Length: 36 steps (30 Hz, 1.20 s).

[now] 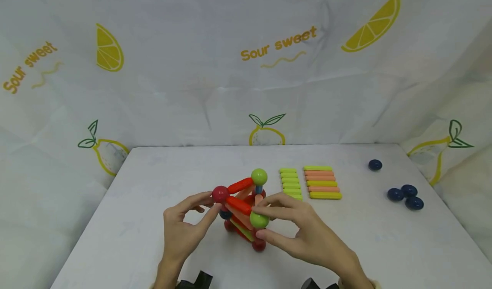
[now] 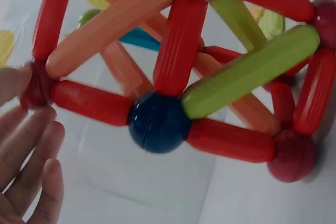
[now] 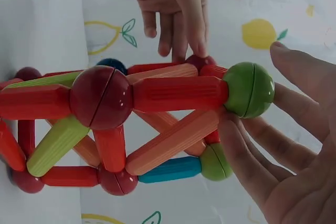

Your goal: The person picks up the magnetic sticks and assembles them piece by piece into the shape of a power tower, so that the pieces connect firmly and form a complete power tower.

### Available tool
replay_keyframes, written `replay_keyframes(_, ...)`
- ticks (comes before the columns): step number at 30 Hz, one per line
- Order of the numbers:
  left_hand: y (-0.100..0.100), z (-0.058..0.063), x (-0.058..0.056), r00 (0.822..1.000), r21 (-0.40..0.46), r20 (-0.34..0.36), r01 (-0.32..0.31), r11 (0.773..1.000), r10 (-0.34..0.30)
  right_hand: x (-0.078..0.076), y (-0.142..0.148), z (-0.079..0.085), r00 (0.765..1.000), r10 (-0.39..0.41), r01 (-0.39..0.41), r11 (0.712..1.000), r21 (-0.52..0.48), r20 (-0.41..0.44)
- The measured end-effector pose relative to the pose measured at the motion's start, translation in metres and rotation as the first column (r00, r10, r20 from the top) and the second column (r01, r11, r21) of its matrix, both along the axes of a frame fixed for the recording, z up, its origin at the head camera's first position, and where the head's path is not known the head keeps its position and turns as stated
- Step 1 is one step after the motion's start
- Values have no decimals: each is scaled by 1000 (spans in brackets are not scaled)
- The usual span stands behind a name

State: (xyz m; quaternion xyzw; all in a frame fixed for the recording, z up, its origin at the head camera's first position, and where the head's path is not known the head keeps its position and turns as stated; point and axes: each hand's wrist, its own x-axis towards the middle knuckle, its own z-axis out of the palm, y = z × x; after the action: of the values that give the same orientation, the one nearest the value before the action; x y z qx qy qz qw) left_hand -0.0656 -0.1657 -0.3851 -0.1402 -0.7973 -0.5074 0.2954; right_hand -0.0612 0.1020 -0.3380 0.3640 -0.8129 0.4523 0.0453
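Observation:
A tower-like frame (image 3: 173,94) of building-toy rods and balls stands on the table between both hands. Its rods are red, salmon and lime, with a short blue rod (image 3: 170,169) near the top. At the upper left corner, my left hand (image 1: 183,223) pinches a red ball (image 1: 220,194) between thumb and fingers. My right hand (image 1: 303,223) holds a green ball (image 1: 259,220) at the near top corner by its fingertips. Another green ball (image 1: 259,176) tops the far corner. Lower down, a navy ball (image 2: 159,123) joins red rods on the left side.
Right of the frame lie a row of short lime rods (image 1: 290,180) and a row of salmon and yellow rods (image 1: 322,183). Several loose navy balls (image 1: 414,203) sit at the table's right side. A white printed cloth (image 1: 215,109) hangs behind the table (image 1: 127,242).

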Motion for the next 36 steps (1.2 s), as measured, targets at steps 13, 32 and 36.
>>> replay_keyframes(13, 0, -9, 1, 827, -138, 229, 550, 823, -514, 20, -26, -2, 981, 195, -194, 980, 45, -20)
replay_keyframes(32, 12, -16, -4, 891, -116, 302, 387, 915, -338, -64, 37, -67, 942, -334, 301, 844, 443, -3)
replay_keyframes(36, 11, -18, -4, 879, -79, 311, 404, 911, -362, -68, 36, -81, 920, -388, 299, 796, 526, 65)
